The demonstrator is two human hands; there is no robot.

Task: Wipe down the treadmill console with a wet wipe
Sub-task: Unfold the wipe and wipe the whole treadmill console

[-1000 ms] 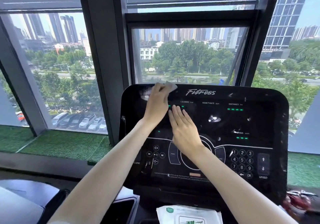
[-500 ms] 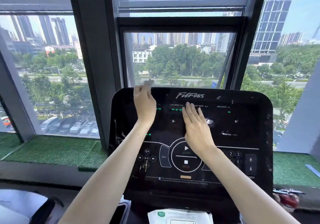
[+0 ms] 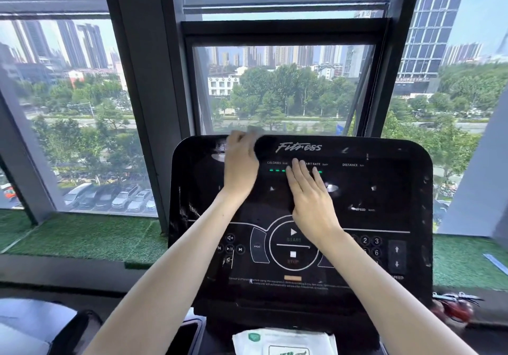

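A wide bank of tall windows [image 3: 77, 112] in dark metal frames fills the background, with strips of green artificial turf [image 3: 82, 236] laid along the sill on both sides of the treadmill console [image 3: 384, 189]. The console is a broad, glossy black panel with rounded upper corners, standing in front of the middle window; its shiny face carries pale smudges, streaks and glare spots, white printed labels, a row of small green lights near the top, a large round start and stop control low in the centre, and number keys to the right of that. The left hand [image 3: 240, 166] presses against the console's upper left area near its top edge, fingers together and blurred, with a pale, soft wet wipe [image 3: 253, 130] just showing beyond the fingertips; how the wipe is gripped cannot be told. The right hand [image 3: 310, 200] lies flat on the console's centre, just beside the left hand, fingers straight and close together, reaching up to the green lights. Below the console's bottom edge sits a white, soft plastic wipes packet [image 3: 286, 342] with a green printed label.
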